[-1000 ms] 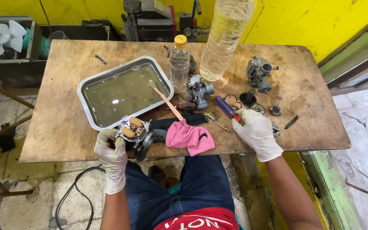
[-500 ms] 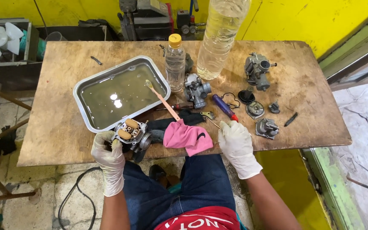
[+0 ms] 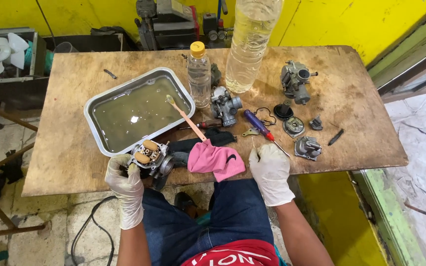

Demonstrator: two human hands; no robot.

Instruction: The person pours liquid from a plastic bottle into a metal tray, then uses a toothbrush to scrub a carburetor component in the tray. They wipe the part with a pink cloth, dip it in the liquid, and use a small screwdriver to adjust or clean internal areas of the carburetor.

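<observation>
My left hand [image 3: 124, 184], in a white glove, grips a grey carburetor body [image 3: 150, 158] with two tan floats on top, at the table's front edge just below the tray. My right hand [image 3: 270, 171], also gloved, rests at the front edge right of a pink cloth [image 3: 215, 160]. Its fingers pinch a thin small metal piece [image 3: 252, 146] that points up; I cannot tell what kind of piece it is. A blue-and-red handled screwdriver [image 3: 258, 125] lies just beyond that hand.
A metal tray [image 3: 94, 106] of murky liquid holds a toothbrush [image 3: 186, 117]. Behind stand a small bottle [image 3: 198, 74] and a large bottle [image 3: 249, 44]. Two more carburetors [image 3: 224, 106] [image 3: 296, 81] and loose parts [image 3: 306, 147] lie at the right. A black cloth [image 3: 193, 145] lies under the pink one.
My right hand has drawn back left from the loose parts to the front edge beside the pink cloth, with a thin piece in its fingers. The left hand has kept the carburetor body.
</observation>
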